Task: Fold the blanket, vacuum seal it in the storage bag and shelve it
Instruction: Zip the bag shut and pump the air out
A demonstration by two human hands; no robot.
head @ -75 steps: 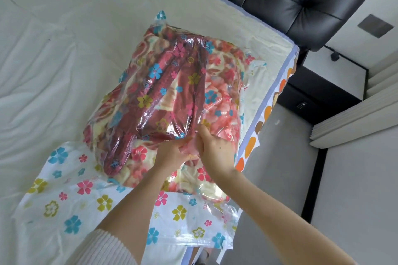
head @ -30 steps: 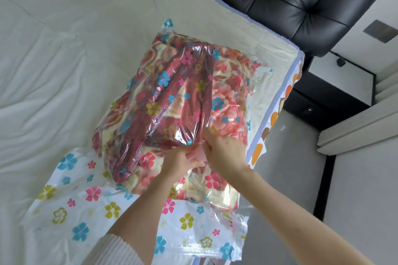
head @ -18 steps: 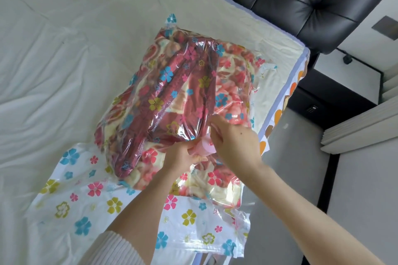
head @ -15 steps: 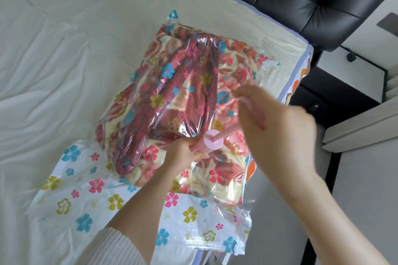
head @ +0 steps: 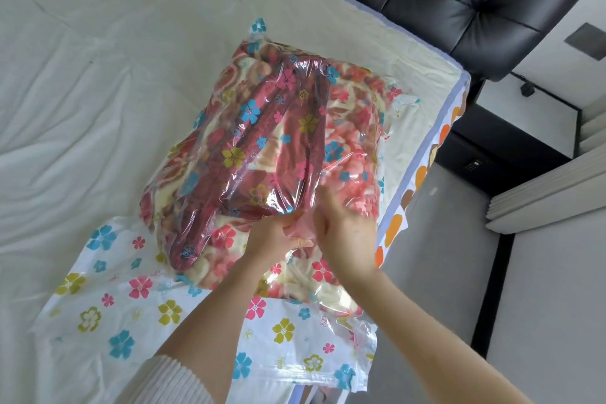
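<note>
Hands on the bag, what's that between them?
In the head view, a pink valve piece sits between the left hand and right hand, on the bag.

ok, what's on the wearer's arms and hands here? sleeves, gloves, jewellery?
Both hands are bare: no gloves, rings or watch visible on the left hand or right hand. The left arm has a cream ribbed knit sleeve pushed up the forearm. The right forearm is uncovered as far as the frame shows.

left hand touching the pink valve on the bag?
Touching. Head view: the left hand has its fingers curled round the pink valve on the storage bag, no gap showing.
</note>
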